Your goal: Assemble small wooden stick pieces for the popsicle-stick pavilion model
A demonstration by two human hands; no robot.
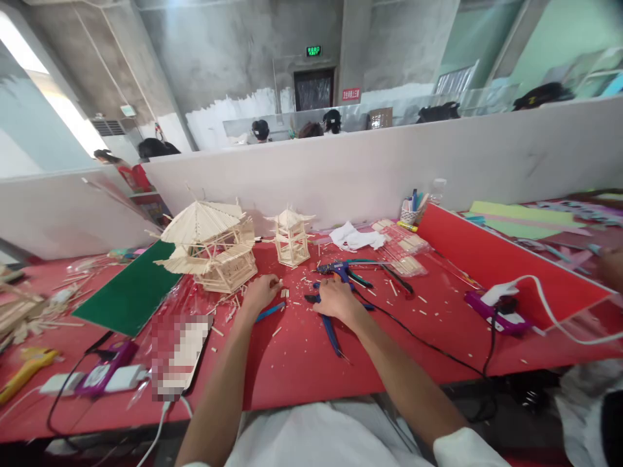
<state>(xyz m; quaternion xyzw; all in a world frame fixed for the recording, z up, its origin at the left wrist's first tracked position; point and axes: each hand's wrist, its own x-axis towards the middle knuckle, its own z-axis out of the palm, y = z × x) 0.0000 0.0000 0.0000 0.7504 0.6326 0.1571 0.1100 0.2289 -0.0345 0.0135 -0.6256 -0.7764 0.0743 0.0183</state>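
My left hand [259,293] rests on the red table [292,363], fingers curled in a pinch around a small wooden stick piece near its fingertips. My right hand [335,300] lies over blue-handled pliers [331,331], fingers closed around the handles. A blue glue gun [341,267] lies just beyond the right hand, its black cord trailing right. A large stick-built pavilion [211,245] stands left of the hands and a smaller stick tower [291,238] stands behind them. Short stick offcuts are scattered between the hands.
A green cutting mat [129,292] and a blurred phone [178,353] lie at left, with a purple power strip [104,373]. Another purple power strip [491,311], a red divider board [501,263], a white cloth [353,238] and packs of sticks [406,250] sit right. Another person's hand [613,269] is at far right.
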